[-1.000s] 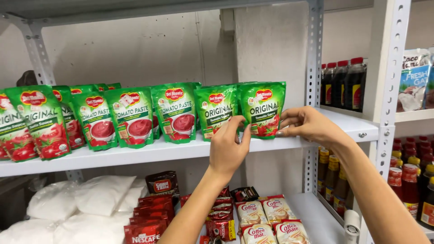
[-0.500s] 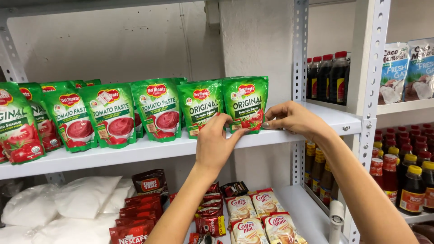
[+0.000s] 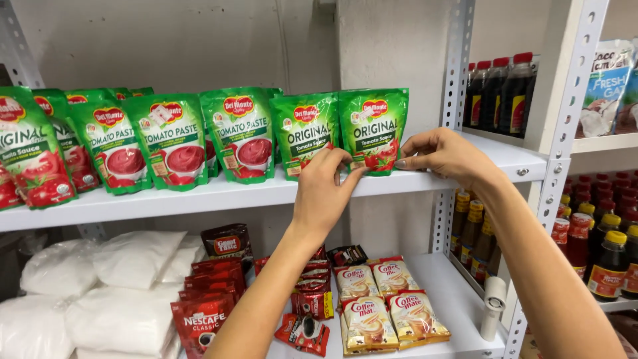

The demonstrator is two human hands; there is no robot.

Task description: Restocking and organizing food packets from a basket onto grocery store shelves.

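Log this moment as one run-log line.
left hand: touching rightmost green pouch | right hand: at same pouch's edge | pouch: upright on white shelf
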